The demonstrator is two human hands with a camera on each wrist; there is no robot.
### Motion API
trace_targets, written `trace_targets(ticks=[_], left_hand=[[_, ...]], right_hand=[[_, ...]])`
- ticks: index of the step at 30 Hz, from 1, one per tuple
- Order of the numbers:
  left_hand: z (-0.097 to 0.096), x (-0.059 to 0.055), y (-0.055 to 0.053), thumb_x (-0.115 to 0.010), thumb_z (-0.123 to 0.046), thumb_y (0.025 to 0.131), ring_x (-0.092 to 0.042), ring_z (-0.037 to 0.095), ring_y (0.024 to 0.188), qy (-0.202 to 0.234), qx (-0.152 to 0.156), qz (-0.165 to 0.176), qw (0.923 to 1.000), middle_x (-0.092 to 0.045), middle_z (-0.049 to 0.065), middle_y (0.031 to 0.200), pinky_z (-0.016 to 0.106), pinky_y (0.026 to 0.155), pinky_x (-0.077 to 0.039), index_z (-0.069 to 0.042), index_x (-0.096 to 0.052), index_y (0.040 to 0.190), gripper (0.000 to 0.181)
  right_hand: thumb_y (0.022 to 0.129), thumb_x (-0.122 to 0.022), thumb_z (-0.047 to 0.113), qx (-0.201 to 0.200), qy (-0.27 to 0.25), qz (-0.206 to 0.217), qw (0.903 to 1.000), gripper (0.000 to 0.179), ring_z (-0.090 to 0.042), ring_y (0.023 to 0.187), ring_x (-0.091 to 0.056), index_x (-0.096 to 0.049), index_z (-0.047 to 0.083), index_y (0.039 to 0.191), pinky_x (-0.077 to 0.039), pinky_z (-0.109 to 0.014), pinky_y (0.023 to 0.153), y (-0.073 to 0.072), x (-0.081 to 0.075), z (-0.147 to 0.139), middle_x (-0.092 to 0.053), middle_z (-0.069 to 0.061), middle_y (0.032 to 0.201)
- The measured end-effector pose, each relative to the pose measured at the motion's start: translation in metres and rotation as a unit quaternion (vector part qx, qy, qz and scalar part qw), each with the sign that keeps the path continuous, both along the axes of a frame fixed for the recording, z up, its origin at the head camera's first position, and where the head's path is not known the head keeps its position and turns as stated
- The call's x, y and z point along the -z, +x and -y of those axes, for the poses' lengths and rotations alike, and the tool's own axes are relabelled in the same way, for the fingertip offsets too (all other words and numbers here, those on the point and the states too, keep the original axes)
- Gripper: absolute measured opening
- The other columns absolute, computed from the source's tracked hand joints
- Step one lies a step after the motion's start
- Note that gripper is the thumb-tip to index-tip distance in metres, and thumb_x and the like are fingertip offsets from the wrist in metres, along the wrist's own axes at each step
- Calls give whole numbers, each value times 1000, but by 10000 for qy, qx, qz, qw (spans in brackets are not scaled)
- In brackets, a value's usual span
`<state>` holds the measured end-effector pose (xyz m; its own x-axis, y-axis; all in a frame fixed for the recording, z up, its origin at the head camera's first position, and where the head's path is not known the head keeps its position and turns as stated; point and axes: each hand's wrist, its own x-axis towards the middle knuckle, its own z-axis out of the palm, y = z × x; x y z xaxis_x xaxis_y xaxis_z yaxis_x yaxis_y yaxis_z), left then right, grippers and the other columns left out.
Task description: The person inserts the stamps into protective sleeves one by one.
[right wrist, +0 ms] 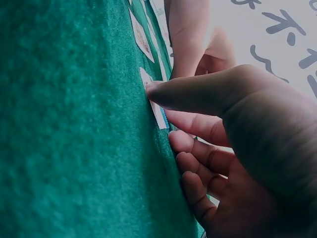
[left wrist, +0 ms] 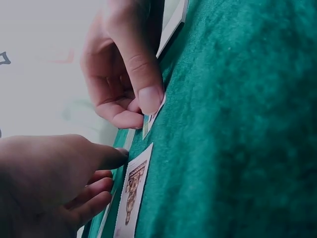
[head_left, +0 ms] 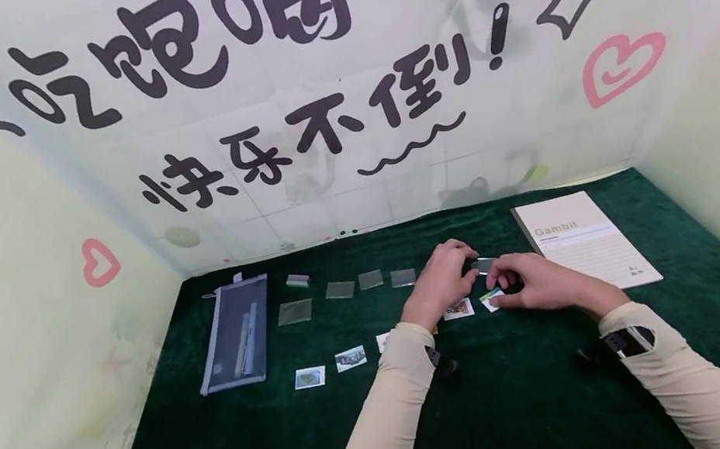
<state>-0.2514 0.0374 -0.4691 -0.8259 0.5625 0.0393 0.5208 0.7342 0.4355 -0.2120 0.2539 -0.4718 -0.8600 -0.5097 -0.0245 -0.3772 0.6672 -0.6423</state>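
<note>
My right hand point(head_left: 532, 282) pinches a small postage stamp point(head_left: 489, 301) with a green and blue picture, its thumb on the stamp's face in the right wrist view. Just behind the stamp, my left hand point(head_left: 443, 280) holds a small clear plastic sleeve point(head_left: 484, 265) by its left edge, thumb near the cloth. A brown-pictured stamp point(left wrist: 132, 193) lies flat beside the left thumb. Leftward runs a row of stamps, among them a blue-green one point(head_left: 310, 378) and a grey-blue one point(head_left: 351, 358); the left wrist partly covers others.
Several more clear sleeves point(head_left: 295, 312) lie in a row behind the stamps. A zip pencil pouch point(head_left: 258, 295) with pens inside is at the left, near a small eraser-like block point(head_left: 298, 280). A notebook point(head_left: 588, 235) lies at the right on the dark green cloth point(head_left: 523, 403).
</note>
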Motion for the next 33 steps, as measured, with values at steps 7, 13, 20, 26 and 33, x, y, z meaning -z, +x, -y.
trace_targets(ticks=[7, 13, 20, 26, 33], left_hand=[[-2, 1, 1, -71, -25, 107, -58, 17, 128, 194, -130, 73, 9997, -65, -1, 146, 36, 113, -57, -24, -70, 129, 21], [-4, 1, 1, -75, -21, 105, -60, 14, 120, 310, -101, 0, 9995, -70, -4, 134, 36, 109, -59, -26, -66, 132, 29], [-1, 3, 2, -76, -13, 103, -61, 8, 102, 797, -15, -11, 9968, -67, -4, 117, 22, 94, -58, -21, -69, 131, 30], [6, 6, 7, -70, -14, 107, -63, 3, 93, 1107, 56, -189, 9937, -70, -5, 108, 12, 85, -55, -16, -74, 123, 16], [28, 1, 20, -66, -20, 110, -69, 1, 97, 2273, -282, 467, 9723, -74, -2, 114, 15, 90, -59, -16, -74, 120, 13]], right_hand=[[95, -86, 33, 84, 9, 4, 10000, 29, -14, 83, -55, -70, 14, 108, -45, -27, 72, 0, -1, -1, -60, 1, 90], [94, -86, 35, 140, 12, 25, 9999, 29, -14, 82, -55, -69, 14, 106, -45, -26, 72, -1, -1, -2, -61, 1, 90], [95, -86, 32, 138, -207, 90, 9997, 25, -13, 78, -56, -68, 16, 100, -46, -25, 71, 1, -2, -1, -62, 2, 87], [99, -82, 26, 16, -642, 138, 9978, 14, -12, 77, -60, -71, 19, 101, -51, -25, 70, 1, -1, 4, -65, 4, 85], [104, -77, 29, 391, -1187, 433, 9912, 11, -18, 75, -70, -74, 19, 107, -60, -29, 69, 4, 0, 13, -75, -3, 94]])
